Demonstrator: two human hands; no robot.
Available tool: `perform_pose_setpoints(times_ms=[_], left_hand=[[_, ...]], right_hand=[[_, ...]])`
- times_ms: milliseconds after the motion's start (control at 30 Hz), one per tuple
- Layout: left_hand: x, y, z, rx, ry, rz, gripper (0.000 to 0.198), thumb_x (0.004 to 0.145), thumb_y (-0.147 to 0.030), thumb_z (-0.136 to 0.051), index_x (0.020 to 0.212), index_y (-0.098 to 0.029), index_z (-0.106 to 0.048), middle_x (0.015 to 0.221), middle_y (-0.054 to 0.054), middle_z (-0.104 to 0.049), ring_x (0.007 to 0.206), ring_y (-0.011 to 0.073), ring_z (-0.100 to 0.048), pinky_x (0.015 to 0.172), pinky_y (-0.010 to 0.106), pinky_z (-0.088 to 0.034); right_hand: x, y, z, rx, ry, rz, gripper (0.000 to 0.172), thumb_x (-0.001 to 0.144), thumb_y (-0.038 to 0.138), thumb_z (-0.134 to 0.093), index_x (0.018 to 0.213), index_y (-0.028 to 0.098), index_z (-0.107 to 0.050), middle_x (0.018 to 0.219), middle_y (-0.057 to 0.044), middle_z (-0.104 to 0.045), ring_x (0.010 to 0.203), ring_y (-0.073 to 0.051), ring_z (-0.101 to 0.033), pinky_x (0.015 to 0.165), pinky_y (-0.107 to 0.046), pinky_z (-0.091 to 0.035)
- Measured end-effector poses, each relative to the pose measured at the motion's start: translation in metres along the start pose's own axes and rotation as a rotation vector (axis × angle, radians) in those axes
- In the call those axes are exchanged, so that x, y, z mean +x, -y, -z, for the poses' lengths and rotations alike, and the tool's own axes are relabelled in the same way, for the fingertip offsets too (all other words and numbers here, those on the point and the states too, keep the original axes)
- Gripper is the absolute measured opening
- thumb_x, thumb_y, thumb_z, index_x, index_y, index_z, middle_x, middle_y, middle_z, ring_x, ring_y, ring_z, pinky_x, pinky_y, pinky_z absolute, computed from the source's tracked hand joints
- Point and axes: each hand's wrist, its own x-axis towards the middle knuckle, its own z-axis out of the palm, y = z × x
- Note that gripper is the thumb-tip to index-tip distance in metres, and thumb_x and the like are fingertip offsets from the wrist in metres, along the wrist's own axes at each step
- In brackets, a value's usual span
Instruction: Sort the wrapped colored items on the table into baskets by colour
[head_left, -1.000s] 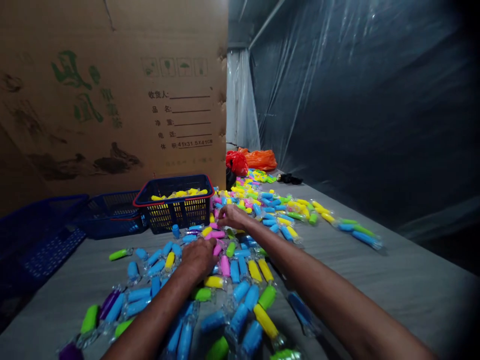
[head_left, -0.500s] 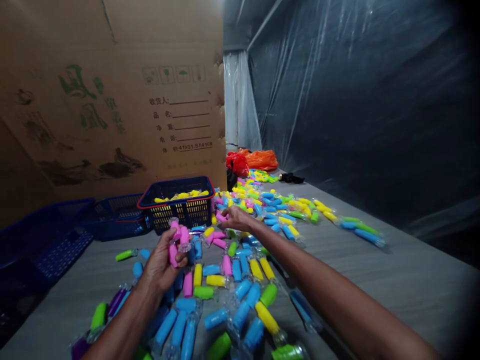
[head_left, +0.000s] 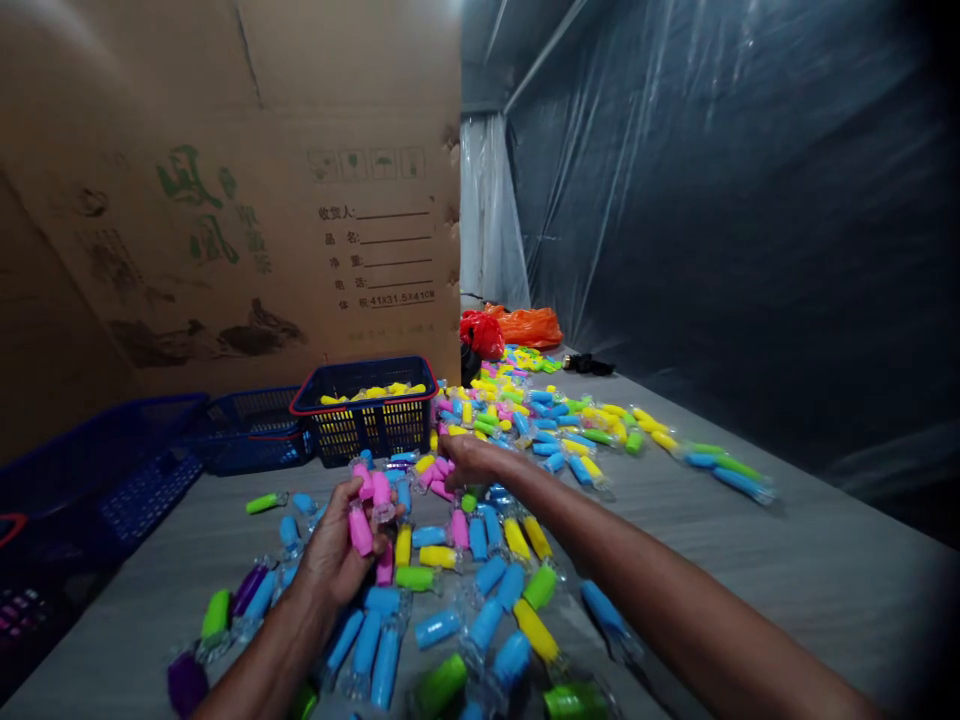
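Observation:
Several pink cylinders (head_left: 361, 528) in clear plastic wrapping are bunched in my left hand (head_left: 334, 545), its fingers curled around them. My right hand (head_left: 466, 460) reaches forward to a small cluster of pink cylinders (head_left: 440, 488) in front of the basket. Its fingers point down and are pressed together on a pink one, though the hand partly hides the fingertips. Around both hands lie many wrapped cylinders: blue ones (head_left: 438, 628), yellow ones (head_left: 535, 630) and green ones (head_left: 415, 578). A dark blue basket with a red rim (head_left: 367, 430) stands just beyond, with yellow cylinders (head_left: 375, 393) in it.
Behind the baskets rises a large printed cardboard box (head_left: 285, 250). More blue baskets (head_left: 255, 440) stand at the left. Loose cylinders spread over the grey table (head_left: 720, 540) toward red and orange plastic bags (head_left: 525, 326). Plastic sheeting (head_left: 712, 200) hangs along the right.
My right hand has come down and slightly left, onto the pink cluster. My left hand still holds its pink cylinders. The view has shifted a little to the left.

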Motion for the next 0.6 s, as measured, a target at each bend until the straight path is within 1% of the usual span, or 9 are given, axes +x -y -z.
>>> perform_pose_setpoints(times_ms=[67, 100, 200, 300, 367, 433, 533, 600], left_hand=[[-0.001, 0.001, -0.001, -0.025, -0.026, 0.025, 0.019, 0.090, -0.024, -0.036, 0.083, -0.013, -0.050, 0.063, 0.003, -0.057, 0.041, 0.0117, -0.054, 0.028, 0.016, -0.037], [0.000, 0.002, -0.001, -0.038, -0.029, 0.023, 0.017, 0.090, -0.022, -0.037, 0.084, -0.013, -0.050, 0.064, 0.004, -0.058, 0.044, 0.0130, -0.056, 0.029, 0.017, -0.039], [0.003, 0.007, 0.004, -0.063, -0.015, -0.035, 0.008, 0.086, -0.015, -0.042, 0.090, -0.015, -0.049, 0.077, 0.007, -0.062, 0.060, 0.0196, -0.065, 0.036, 0.020, -0.047], [0.006, 0.010, 0.009, -0.063, -0.017, -0.067, 0.014, 0.083, -0.012, -0.046, 0.096, -0.016, -0.048, 0.092, 0.010, -0.064, 0.073, 0.0247, -0.067, 0.047, 0.028, -0.055], [0.006, 0.010, 0.010, -0.067, -0.027, -0.064, 0.014, 0.083, -0.013, -0.046, 0.096, -0.016, -0.048, 0.097, 0.012, -0.063, 0.079, 0.0272, -0.067, 0.050, 0.031, -0.056], [0.006, 0.010, 0.010, -0.067, -0.033, -0.061, 0.012, 0.082, -0.013, -0.046, 0.094, -0.016, -0.048, 0.096, 0.011, -0.063, 0.082, 0.0283, -0.066, 0.051, 0.031, -0.057], [0.006, 0.010, 0.009, -0.052, -0.045, -0.055, 0.008, 0.082, -0.013, -0.047, 0.090, -0.016, -0.048, 0.094, 0.010, -0.064, 0.082, 0.0287, -0.066, 0.051, 0.031, -0.057], [0.006, 0.011, 0.009, -0.051, -0.061, -0.047, 0.006, 0.082, -0.016, -0.047, 0.089, -0.016, -0.049, 0.093, 0.010, -0.064, 0.080, 0.0281, -0.066, 0.051, 0.031, -0.056]], right_hand=[[0.001, 0.002, 0.000, -0.004, 0.033, -0.011, 0.059, 0.061, 0.033, -0.077, 0.113, 0.016, -0.054, 0.106, -0.007, -0.062, 0.089, -0.021, -0.060, 0.059, -0.021, -0.042], [0.002, 0.004, 0.000, -0.010, 0.050, -0.017, 0.060, 0.060, 0.033, -0.078, 0.112, 0.016, -0.055, 0.106, -0.008, -0.062, 0.089, -0.021, -0.060, 0.060, -0.021, -0.043], [0.001, 0.011, 0.002, -0.041, 0.094, -0.028, 0.060, 0.054, 0.036, -0.081, 0.105, 0.014, -0.059, 0.101, -0.009, -0.064, 0.086, -0.023, -0.061, 0.059, -0.023, -0.045], [-0.002, 0.020, 0.003, -0.087, 0.108, -0.029, 0.062, 0.050, 0.036, -0.083, 0.103, 0.012, -0.061, 0.102, -0.012, -0.064, 0.089, -0.027, -0.061, 0.063, -0.027, -0.047], [-0.004, 0.025, 0.002, -0.117, 0.099, -0.028, 0.067, 0.048, 0.034, -0.084, 0.106, 0.012, -0.060, 0.108, -0.015, -0.061, 0.095, -0.030, -0.059, 0.069, -0.030, -0.048], [-0.005, 0.029, 0.001, -0.139, 0.092, -0.040, 0.070, 0.048, 0.033, -0.083, 0.109, 0.012, -0.058, 0.112, -0.016, -0.059, 0.099, -0.032, -0.058, 0.073, -0.033, -0.048], [-0.006, 0.032, 0.000, -0.150, 0.083, -0.066, 0.069, 0.049, 0.034, -0.081, 0.110, 0.014, -0.057, 0.111, -0.016, -0.060, 0.097, -0.033, -0.059, 0.072, -0.034, -0.047], [-0.008, 0.032, 0.000, -0.147, 0.068, -0.072, 0.065, 0.051, 0.035, -0.079, 0.109, 0.016, -0.058, 0.110, -0.014, -0.060, 0.097, -0.031, -0.059, 0.070, -0.032, -0.047]])
